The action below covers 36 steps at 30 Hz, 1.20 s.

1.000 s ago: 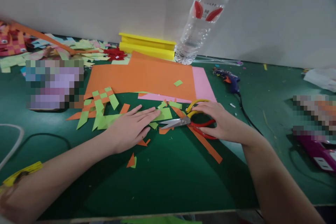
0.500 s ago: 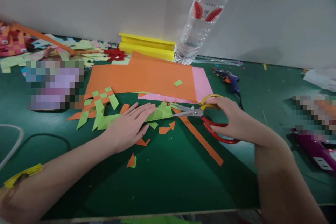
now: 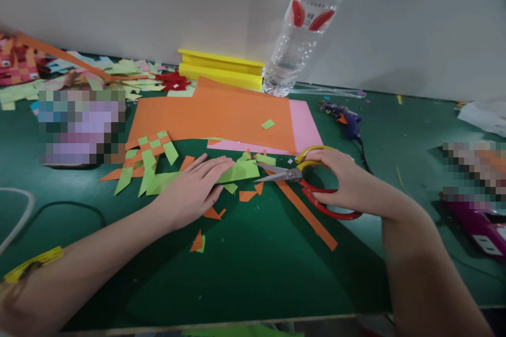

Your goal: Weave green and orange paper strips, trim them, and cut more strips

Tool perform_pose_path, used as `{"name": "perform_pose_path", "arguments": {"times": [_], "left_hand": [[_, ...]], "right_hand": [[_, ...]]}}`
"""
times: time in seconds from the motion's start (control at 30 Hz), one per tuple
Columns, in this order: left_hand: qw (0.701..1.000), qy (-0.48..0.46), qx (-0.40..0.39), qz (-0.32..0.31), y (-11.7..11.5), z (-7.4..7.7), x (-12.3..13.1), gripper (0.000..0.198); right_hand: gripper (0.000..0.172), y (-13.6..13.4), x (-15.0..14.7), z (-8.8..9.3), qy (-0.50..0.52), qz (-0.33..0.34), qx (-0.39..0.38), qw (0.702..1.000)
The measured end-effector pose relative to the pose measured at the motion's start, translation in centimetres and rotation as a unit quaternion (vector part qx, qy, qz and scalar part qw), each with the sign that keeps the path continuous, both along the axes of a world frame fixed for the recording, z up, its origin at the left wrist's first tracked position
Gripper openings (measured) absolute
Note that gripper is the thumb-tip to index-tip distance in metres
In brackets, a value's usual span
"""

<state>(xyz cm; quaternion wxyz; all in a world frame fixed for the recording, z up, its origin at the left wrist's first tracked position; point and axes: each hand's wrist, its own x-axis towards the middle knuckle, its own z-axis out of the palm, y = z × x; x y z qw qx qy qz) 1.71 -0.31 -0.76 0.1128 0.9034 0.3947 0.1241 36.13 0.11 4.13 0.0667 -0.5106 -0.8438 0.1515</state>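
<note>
My left hand lies flat, fingers stretched out, over a light green paper strip on the table. My right hand grips scissors with one yellow and one red handle. Their blades are parted, with the tips at the strip's right end. A small green paper piece lies just above the blades. Under the scissors runs a long orange paper strip. Left of my left hand sits a woven orange and green paper piece, joined or touching the green strip; I cannot tell which.
Orange sheets and a pink sheet lie behind my hands. Farther back are a yellow folded piece and a tilted plastic bottle. A blue glue gun and a purple power strip are at right; paper scraps lie in front.
The scissors have shifted slightly left and down, off the strip's upper right corner. A small green piece now shows separate from the strip. My left hand stays in place.
</note>
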Motion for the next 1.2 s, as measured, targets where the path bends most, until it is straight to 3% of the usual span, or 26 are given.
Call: {"name": "perform_pose_path", "arguments": {"times": [0.47,0.73,0.9,1.2], "left_hand": [[0.999,-0.013,-0.019,0.029,-0.1,0.5,0.2,0.044],[0.999,-0.023,-0.029,0.037,-0.2,0.5,0.0,0.043],[0.998,-0.022,-0.034,0.042,-0.2,0.6,0.2,0.044],[0.997,-0.019,-0.058,0.042,-0.3,0.9,0.3,0.044]], "right_hand": [[0.045,-0.1,-0.6,-0.1,0.011,0.010,-0.016,1.000],[0.049,0.2,0.5,0.3,0.006,-0.019,0.036,0.999],[0.045,0.2,0.0,0.1,-0.004,0.007,0.000,1.000],[0.048,-0.2,-1.5,-0.1,0.018,0.034,0.009,0.999]]}}
